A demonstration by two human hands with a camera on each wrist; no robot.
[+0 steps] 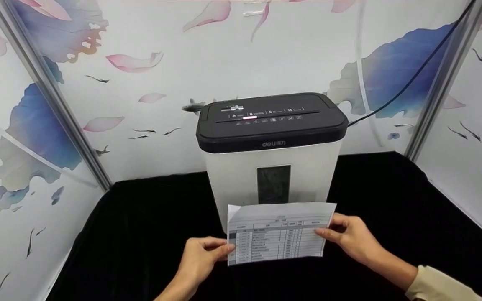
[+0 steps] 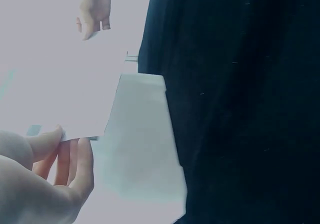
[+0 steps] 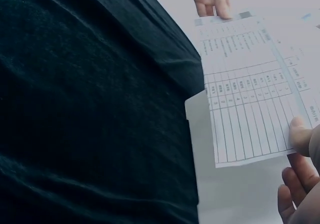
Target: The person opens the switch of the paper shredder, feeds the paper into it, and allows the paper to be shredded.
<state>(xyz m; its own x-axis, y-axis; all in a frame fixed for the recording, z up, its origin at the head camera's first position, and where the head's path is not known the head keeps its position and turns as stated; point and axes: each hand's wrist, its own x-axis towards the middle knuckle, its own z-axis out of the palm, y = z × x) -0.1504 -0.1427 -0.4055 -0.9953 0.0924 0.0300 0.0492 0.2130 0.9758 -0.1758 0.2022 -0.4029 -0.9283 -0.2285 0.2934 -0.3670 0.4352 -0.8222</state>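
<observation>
A sheet of paper (image 1: 278, 234) printed with a table is held up in front of a paper shredder (image 1: 232, 175). Its upper left corner is bent. The left hand (image 1: 202, 255) pinches the sheet's left edge between thumb and fingers. On the other side, the right hand (image 1: 352, 236) pinches the right edge, thumb on the printed face. The shredder has a white body and a black top with a narrow slot. In the right wrist view the paper (image 3: 245, 89) shows ruled rows and columns; in the left wrist view the paper (image 2: 70, 89) is washed out by glare.
Black cloth (image 1: 153, 225) covers the surface under the shredder. A black cable (image 1: 412, 79) runs from the shredder's back up to the right. Printed panels (image 1: 274, 54) with metal posts (image 1: 52, 96) enclose the back and sides.
</observation>
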